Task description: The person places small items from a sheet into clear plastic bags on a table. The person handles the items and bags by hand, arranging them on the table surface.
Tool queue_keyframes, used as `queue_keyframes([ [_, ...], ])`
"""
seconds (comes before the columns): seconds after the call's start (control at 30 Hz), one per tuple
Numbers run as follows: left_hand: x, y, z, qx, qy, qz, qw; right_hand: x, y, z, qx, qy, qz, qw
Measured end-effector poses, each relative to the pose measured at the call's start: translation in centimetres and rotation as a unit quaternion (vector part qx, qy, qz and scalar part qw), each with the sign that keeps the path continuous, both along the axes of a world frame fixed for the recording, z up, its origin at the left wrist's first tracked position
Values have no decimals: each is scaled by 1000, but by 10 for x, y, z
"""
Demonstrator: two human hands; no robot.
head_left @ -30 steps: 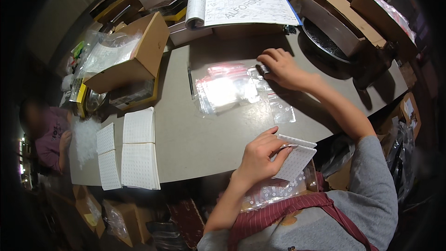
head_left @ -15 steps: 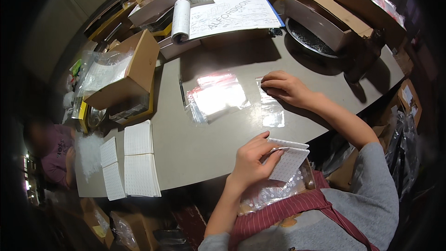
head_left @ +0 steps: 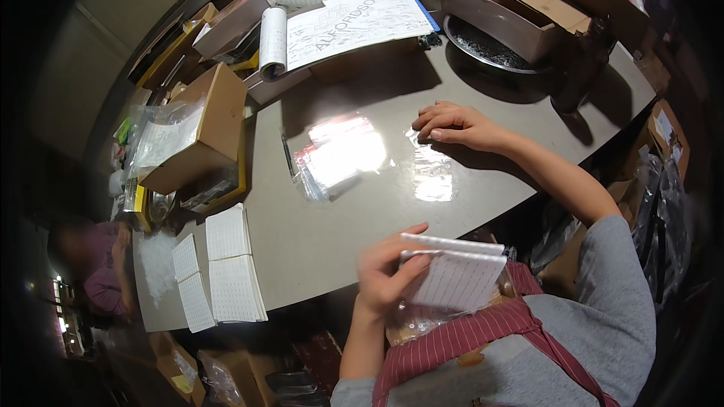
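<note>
My left hand [head_left: 385, 275], its fingers blurred, grips a folded white printed paper sheet [head_left: 456, 279] over my lap, thumb on the front panel. The fold stands partly apart, with a second panel edge behind. On the table, my right hand [head_left: 456, 126] has its bent fingers at the upper end of a small clear plastic bag [head_left: 434, 173] that lies flat. The fingertips partly hide that end. Left of it lies a pile of clear zip bags with red strips [head_left: 339, 154], bright with glare. Below the folded sheet, a clear bag of small round parts [head_left: 418, 324] partly shows.
Banded stacks of printed sheets [head_left: 235, 279] lie at the table's left front, near white bits [head_left: 156, 264]. A dark pen [head_left: 289, 157] lies beside the zip bags. Cardboard boxes [head_left: 215, 128], a drawing pad [head_left: 347, 26] and a metal bowl of dark parts [head_left: 490, 53] border the table. Another person [head_left: 102, 264] sits at left.
My left hand and the folded sheet have shifted slightly left, and the sheet is turned more toward me. My right hand stays at the bag's upper end, its fingers slightly changed. The view has shifted a little.
</note>
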State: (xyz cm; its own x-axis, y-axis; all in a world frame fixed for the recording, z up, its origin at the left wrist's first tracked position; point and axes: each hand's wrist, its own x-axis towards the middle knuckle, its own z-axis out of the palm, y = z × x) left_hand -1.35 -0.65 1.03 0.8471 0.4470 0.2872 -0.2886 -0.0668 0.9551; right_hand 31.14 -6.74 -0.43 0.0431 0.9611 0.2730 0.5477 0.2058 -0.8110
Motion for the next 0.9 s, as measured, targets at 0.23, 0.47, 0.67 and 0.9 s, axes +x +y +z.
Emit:
queue_keyframes([
  [0.23, -81, 26, -1, -111, -85, 152, 978, -75, -38, 19, -72, 40, 156, 984],
  [0.47, -95, 35, 4, -95, -44, 191, 976, -125, -75, 24, -143, 292, 230, 917],
  [0.67, -68, 31, 4, -71, 70, 171, 980, -97, -38, 64, 15, 87, 85, 992],
  [0.9, 11, 30, 22, -15, 119, 122, 985, -59, 56, 2, 72, -377, 72, 920],
])
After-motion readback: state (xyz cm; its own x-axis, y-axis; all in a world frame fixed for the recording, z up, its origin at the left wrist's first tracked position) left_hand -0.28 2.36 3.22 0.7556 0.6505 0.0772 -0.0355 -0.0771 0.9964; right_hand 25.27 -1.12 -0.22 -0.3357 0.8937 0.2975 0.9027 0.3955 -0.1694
